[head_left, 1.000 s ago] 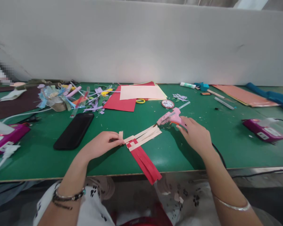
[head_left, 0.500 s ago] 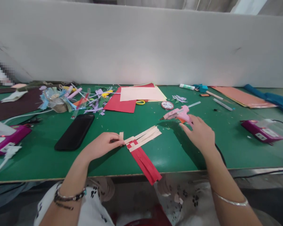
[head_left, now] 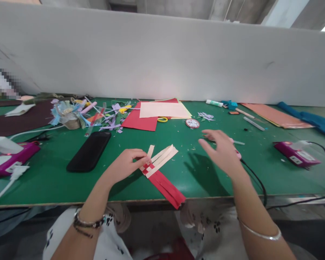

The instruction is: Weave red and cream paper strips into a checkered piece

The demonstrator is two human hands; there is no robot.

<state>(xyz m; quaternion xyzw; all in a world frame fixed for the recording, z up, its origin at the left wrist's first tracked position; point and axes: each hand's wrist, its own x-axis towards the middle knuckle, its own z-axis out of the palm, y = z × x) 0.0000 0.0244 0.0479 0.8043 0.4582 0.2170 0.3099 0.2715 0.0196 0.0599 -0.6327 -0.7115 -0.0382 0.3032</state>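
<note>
My left hand point(head_left: 126, 166) is closed, thumb and fingers pinching a cream paper strip point(head_left: 151, 150) at the woven corner of the piece. In that corner red strips point(head_left: 165, 186) cross cream strips point(head_left: 165, 156) in a small check pattern. The red ends run toward the table's front edge, and the cream ends fan out to the right. Fingers apart, my right hand point(head_left: 219, 151) hovers above the table, holding nothing. Behind it is a pink glue gun point(head_left: 237, 154), mostly hidden, with a clear glue stick point(head_left: 238, 143) sticking out and a black cord.
A black phone point(head_left: 89, 151) lies left of my left hand. Purple power strips point(head_left: 296, 154) sit at both sides. Toward the back are coloured paper sheets point(head_left: 141, 121), yellow-handled scissors point(head_left: 162, 119), a round red-rimmed disc point(head_left: 192, 123) and paper scraps point(head_left: 112, 122).
My right hand has let go of the glue gun, which now rests farther right, and has moved a little left. My left hand has brought the cream strip onto the woven corner.
</note>
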